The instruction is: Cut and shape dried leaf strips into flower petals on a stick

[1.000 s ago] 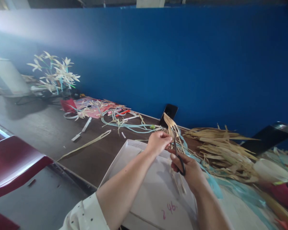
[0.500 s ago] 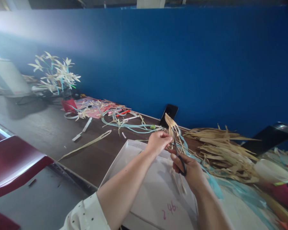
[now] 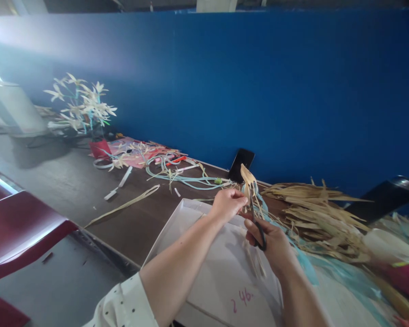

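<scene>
Left hand (image 3: 228,205) stretched forward, pinching dried husk (image 3: 247,174) — right hand (image 3: 271,240) just below, curled round scissors (image 3: 253,217)

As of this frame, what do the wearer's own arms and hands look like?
A loose whitish sleeve with small dark dots ends short of the bare left forearm. The right forearm is bare too, with no sleeve in view. No glove or watch shows on the left hand or right hand.
</scene>
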A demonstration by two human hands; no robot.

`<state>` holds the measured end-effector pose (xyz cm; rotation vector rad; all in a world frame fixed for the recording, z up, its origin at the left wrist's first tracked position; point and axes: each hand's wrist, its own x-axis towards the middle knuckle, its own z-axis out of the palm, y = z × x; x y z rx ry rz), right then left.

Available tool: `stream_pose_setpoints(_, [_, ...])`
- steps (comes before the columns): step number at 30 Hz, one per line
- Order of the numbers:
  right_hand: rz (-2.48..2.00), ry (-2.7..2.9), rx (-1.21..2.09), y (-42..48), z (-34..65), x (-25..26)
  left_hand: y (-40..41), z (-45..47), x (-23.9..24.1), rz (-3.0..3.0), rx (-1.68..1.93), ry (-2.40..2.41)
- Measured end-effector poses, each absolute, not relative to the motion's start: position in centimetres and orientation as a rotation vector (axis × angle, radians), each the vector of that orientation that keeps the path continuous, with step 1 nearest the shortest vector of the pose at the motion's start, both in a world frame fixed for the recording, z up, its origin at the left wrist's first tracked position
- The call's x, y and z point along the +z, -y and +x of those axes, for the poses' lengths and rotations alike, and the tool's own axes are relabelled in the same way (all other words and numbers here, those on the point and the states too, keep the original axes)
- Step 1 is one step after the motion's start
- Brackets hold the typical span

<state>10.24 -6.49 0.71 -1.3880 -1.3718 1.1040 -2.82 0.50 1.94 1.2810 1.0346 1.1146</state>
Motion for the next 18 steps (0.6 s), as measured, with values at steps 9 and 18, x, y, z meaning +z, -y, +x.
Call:
stream_pose_setpoints(9, [-1.38, 1.365, 1.093, 6.47, 10.35, 0.51, -0.23, -2.76, 2.23, 1.288, 1.104, -1.04])
stream_pose_setpoints(18, [-1.409, 1.363, 1.088, 6.39, 10.36, 0.66, -0.96, -2.89, 1.36, 1.371, 1.117, -1.077])
